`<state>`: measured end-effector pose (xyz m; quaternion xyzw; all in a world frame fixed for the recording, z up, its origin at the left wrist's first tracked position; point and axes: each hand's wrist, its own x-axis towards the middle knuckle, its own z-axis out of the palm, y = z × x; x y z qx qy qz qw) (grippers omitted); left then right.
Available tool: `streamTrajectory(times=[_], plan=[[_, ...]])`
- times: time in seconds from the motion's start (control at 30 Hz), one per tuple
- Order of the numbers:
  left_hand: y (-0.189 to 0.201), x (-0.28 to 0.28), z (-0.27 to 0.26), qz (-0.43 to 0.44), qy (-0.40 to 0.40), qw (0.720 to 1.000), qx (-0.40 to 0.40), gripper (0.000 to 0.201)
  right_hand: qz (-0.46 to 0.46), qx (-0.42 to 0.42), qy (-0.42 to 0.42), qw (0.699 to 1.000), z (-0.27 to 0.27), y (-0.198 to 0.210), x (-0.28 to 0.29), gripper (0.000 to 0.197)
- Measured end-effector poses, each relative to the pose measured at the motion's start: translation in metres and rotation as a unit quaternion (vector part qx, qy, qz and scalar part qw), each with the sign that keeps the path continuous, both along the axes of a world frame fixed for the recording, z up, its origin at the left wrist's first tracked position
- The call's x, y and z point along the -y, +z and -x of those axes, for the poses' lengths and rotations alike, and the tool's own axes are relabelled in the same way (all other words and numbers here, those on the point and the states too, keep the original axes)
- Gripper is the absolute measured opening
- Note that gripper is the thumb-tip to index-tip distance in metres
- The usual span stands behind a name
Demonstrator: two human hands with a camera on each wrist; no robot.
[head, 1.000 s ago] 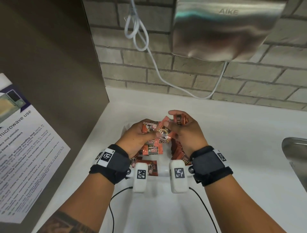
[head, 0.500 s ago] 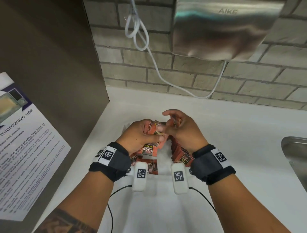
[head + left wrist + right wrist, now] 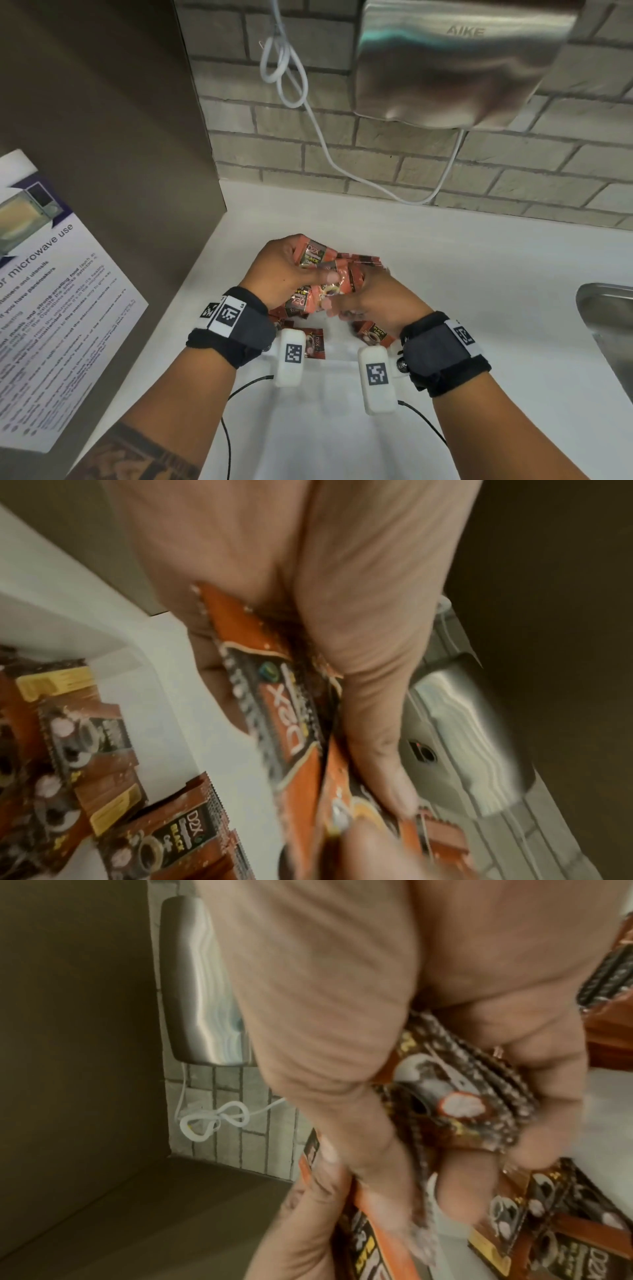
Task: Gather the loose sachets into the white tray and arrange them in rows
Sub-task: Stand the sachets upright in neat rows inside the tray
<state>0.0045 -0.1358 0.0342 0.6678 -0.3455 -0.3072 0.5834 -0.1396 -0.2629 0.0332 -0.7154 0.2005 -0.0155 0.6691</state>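
Note:
Over the white tray [image 3: 337, 337] my left hand [image 3: 308, 270] grips a fanned bunch of orange-brown coffee sachets [image 3: 313, 255]; the left wrist view shows the thumb pressing them [image 3: 291, 723] against the fingers. Just to its right and lower, my right hand [image 3: 346, 305] curls round its own stack of sachets [image 3: 462, 1102], touching the left hand's bunch. More sachets lie loose on the tray floor [image 3: 315, 342], [image 3: 373, 334], [image 3: 164, 840]. The hands hide the middle of the tray.
A brown cabinet side [image 3: 120, 154] with a microwave notice [image 3: 44, 301] stands on the left. A steel hand dryer [image 3: 459, 61] and its white cable [image 3: 284, 65] hang on the brick wall behind. A steel sink edge [image 3: 606, 318] is at the right.
The left hand has lifted its bunch up and away from me. The right hand has dropped lower toward the tray, its raised fingers now curled round sachets.

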Motion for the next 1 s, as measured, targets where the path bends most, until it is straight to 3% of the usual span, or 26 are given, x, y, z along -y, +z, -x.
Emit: streamTrajectory(times=[0.07,0.2,0.33,0.4,0.57,0.7,0.83,0.93,1.0], plan=[[0.002,0.003,0.004,-0.026,-0.028,0.999,0.038,0.034,-0.002,0.020,0.009,1.000,-0.001,0.003,-0.001,0.039],[0.005,0.005,0.006,-0.023,-0.002,0.999,0.045,0.018,-0.050,0.045,-0.028,0.997,-0.001,0.000,0.000,0.041],[-0.001,-0.001,0.000,-0.013,0.011,0.997,-0.073,0.013,-0.115,0.065,-0.114,0.985,0.006,0.003,0.007,0.049],[-0.003,-0.002,0.000,-0.003,-0.003,0.997,-0.075,0.015,-0.115,0.077,-0.144,0.980,0.004,0.006,0.006,0.045],[-0.002,0.000,0.007,0.009,-0.054,0.995,-0.083,0.026,-0.114,0.089,-0.150,0.978,-0.009,0.007,-0.004,0.062],[-0.001,-0.001,0.006,0.032,-0.053,0.977,-0.206,0.029,-0.142,0.099,-0.151,0.973,-0.010,0.006,-0.003,0.053],[-0.006,-0.002,0.000,0.005,-0.035,0.996,-0.088,0.026,-0.156,0.094,-0.143,0.973,-0.007,0.007,-0.001,0.043],[-0.008,-0.003,-0.010,0.014,0.047,0.997,-0.066,0.026,-0.202,0.091,-0.152,0.963,-0.001,0.007,0.003,0.032],[-0.006,-0.002,-0.014,0.028,0.079,0.994,-0.067,0.026,-0.225,0.090,-0.146,0.959,0.001,0.006,0.004,0.037]])
